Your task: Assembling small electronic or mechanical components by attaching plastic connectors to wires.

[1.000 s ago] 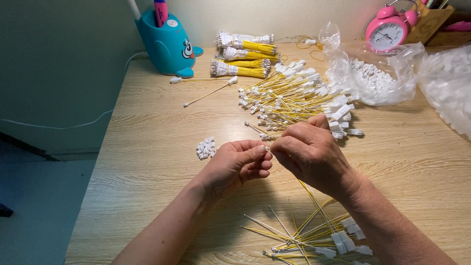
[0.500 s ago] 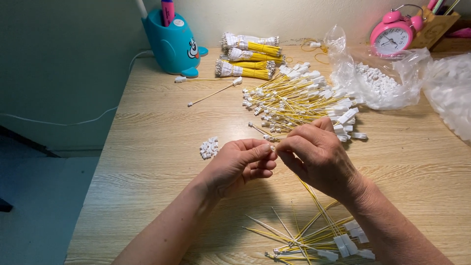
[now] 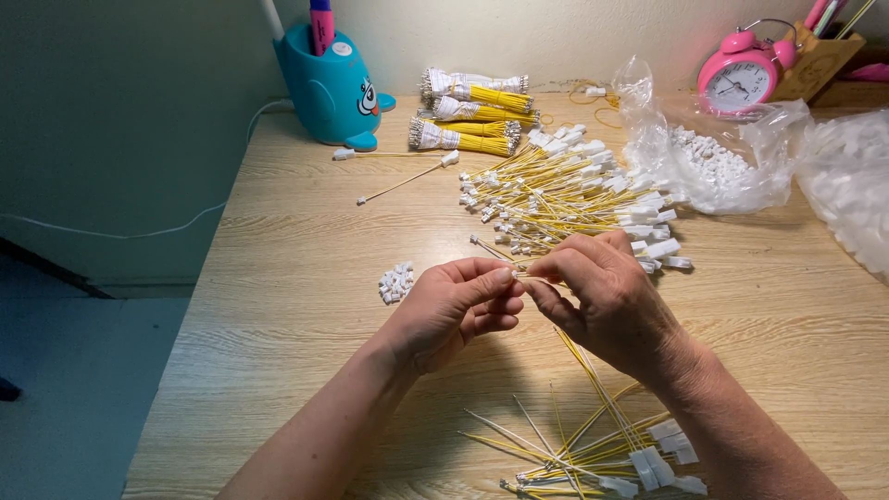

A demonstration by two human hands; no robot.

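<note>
Together, left hand (image 3: 458, 310) and right hand (image 3: 607, 301) pinch one yellow wire (image 3: 593, 375).

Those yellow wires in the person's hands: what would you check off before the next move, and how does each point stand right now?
1. Both hands meet on the work: left hand and right hand pinch together at the fingertips. Ok.
2. Yellow wires held: they trail from the right hand. Ok.
3. Small white pieces near the left hand. Ok.
4. Loose wire pile lies just beyond the hands. Ok.
5. What sits between the fingertips: hidden. Cannot tell.
</note>
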